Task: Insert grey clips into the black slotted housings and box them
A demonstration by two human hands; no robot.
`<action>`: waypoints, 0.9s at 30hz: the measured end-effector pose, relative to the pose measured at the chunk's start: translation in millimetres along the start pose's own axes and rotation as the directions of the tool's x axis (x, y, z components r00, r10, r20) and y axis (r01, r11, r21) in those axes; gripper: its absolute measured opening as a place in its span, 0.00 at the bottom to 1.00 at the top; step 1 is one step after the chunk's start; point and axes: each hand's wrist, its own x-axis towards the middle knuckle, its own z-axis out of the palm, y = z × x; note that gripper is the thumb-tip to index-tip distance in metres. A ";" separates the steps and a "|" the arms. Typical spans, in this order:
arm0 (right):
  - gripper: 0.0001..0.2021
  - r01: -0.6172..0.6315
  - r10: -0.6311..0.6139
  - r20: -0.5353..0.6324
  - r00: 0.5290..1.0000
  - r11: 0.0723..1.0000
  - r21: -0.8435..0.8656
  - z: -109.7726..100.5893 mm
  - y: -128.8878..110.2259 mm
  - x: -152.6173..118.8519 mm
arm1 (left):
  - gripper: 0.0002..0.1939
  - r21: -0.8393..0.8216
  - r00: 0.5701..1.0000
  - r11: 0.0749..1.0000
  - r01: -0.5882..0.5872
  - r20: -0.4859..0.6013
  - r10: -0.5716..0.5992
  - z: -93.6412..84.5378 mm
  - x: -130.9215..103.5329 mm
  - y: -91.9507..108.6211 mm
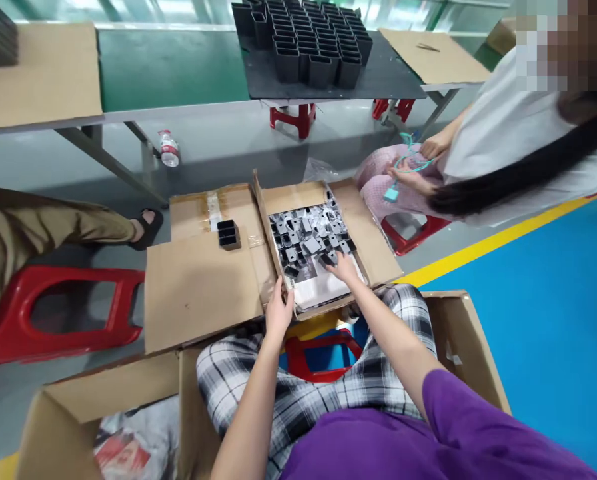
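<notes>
An open cardboard box (328, 308) in front of my knees holds many small black plastic parts (311, 245), some in clear wrapping, over a printed sheet (323, 288). Inside its near right area, my right hand (346, 268) is closed on a small black plastic part (328, 259). My left hand (279, 310) rests at the box's near left corner, fingers stretched out and thumb apart, holding nothing. Left of the box, a black two-compartment plastic holder (228, 235) stands on a flat cardboard sheet (198, 290).
Many black holders (318, 40) stand on the table (173, 70) ahead. A seated person (523, 133) at right handles a teal cord (413, 160). Red stools (23, 327), a bottle (168, 150) and another person's leg (53, 223) are around. Another carton (113, 387) sits lower left.
</notes>
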 end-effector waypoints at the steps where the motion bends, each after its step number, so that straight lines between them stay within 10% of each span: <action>1: 0.27 -0.072 0.071 -0.025 0.997 0.997 -0.035 -4.2 3.4 11.7 | 0.31 -0.006 1.000 1.000 0.012 -0.002 -0.012 -0.1 -2.0 -0.6; 6: 0.35 -0.333 0.327 -0.066 0.943 0.932 -0.144 3.3 -1.4 56.4 | 0.33 -0.035 0.999 0.998 0.046 0.024 -0.045 0.7 -6.5 0.0; 12: 0.25 -0.371 0.368 -0.049 0.928 0.910 -0.183 7.4 -9.7 70.0 | 0.32 -0.077 0.998 0.995 0.060 0.012 -0.059 6.0 -4.8 7.7; 17: 0.25 -0.199 0.189 -0.097 0.977 0.975 -0.101 -16.2 -12.0 30.0 | 0.30 -0.189 0.995 0.980 0.064 -0.059 -0.076 -2.7 -10.6 22.4; 21: 0.28 0.192 -0.189 -0.128 0.974 0.981 0.013 -34.9 -18.8 -51.7 | 0.30 -0.358 0.988 0.934 0.008 -0.142 -0.063 -16.3 -43.6 53.4; 24: 0.32 0.508 -0.494 -0.176 0.851 0.860 0.042 -37.4 -25.4 -122.9 | 0.28 -0.645 0.989 0.750 0.145 0.073 -0.128 -26.8 -83.2 82.2; 27: 0.32 0.807 -0.782 -0.246 0.572 0.590 0.000 -33.4 -31.5 -178.3 | 0.26 -0.793 0.856 0.325 0.515 0.493 -0.155 -39.1 -121.1 100.4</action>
